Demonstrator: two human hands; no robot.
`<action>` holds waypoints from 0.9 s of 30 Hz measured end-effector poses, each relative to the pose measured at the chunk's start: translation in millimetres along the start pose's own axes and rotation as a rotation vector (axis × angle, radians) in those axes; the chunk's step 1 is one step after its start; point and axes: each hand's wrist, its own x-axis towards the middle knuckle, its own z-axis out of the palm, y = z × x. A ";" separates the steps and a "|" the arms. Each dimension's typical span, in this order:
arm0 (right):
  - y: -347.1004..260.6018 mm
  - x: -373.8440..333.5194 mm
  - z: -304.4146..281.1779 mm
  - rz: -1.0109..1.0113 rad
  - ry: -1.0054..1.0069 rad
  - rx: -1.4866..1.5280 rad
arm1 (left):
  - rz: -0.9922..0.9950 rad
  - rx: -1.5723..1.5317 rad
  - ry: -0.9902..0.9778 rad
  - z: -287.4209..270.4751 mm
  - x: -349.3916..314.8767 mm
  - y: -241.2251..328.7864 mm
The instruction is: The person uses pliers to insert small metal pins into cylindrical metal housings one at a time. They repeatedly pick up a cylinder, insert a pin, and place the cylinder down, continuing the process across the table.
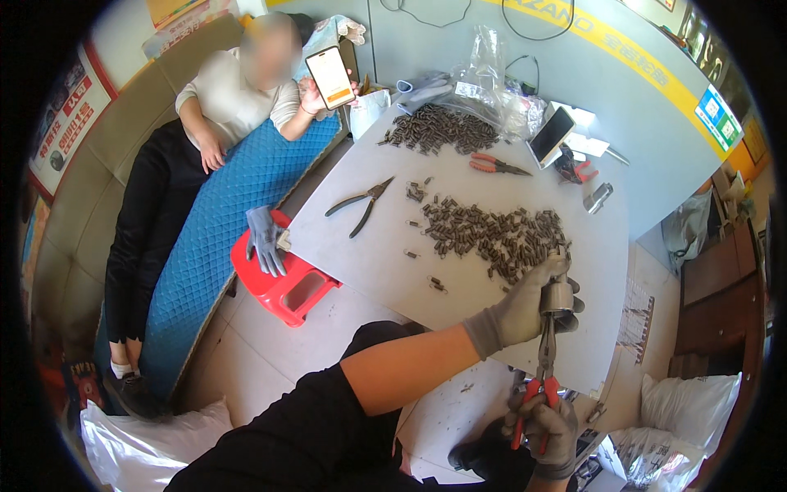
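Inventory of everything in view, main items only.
Table: 1, pale grey, centre
Springs: many, dark, piled on table
Free pliers: 2, black-handled and red-handled, on table
Propped phone: 1, dark, table right
Stool: 1, red, beside table
Loose glove: 1, grey, on stool
Other person: 1, pale top, on sofa
Lit phone: 1, pale screen, person's hand
Sacks: 3+, white, lower corners
Held pliers: 1, red-handled, right hand
Held cylinder: 1, silver, left hand
Hands: 2, grey-gloved, lower right
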 end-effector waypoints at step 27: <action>-0.9 5.3 -20.3 0.181 -0.352 0.750 | -0.092 0.081 0.061 4.2 2.1 -8.7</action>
